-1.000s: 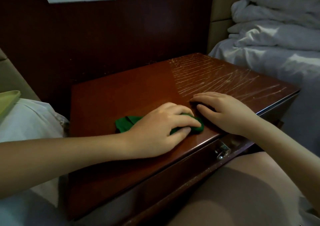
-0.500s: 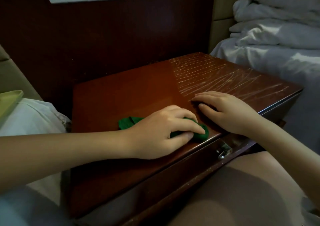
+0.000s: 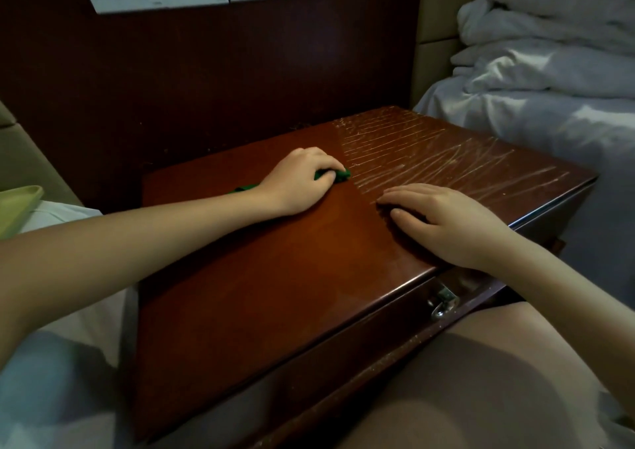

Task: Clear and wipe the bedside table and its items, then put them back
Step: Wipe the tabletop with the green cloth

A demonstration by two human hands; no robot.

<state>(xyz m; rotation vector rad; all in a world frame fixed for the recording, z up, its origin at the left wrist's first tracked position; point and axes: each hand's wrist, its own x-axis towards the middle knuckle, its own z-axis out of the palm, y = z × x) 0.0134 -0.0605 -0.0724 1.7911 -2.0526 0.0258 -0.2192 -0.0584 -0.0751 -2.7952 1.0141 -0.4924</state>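
While your left hand (image 3: 302, 180) curls its fingers over the bunched green cloth (image 3: 340, 174) and presses it onto the bedside table (image 3: 275, 294) toward the back of the top, your right hand (image 3: 443, 222) lies flat on the wood nearer the front edge, fingers almost straight and holding nothing. The cloth sits right at the border between the smooth dark wood and the pale scratch marks (image 3: 429, 160), and a strip of it shows beside the wrist. Judge the cloth soft, light and limp: it will likely fold or creep out from under a loose palm, so gather it beneath the fingertips and bear down. The glossy top looks hard and slick, so the flat right hand probably serves to steady the table. A pale green tray (image 3: 17, 208) lies at the left margin.
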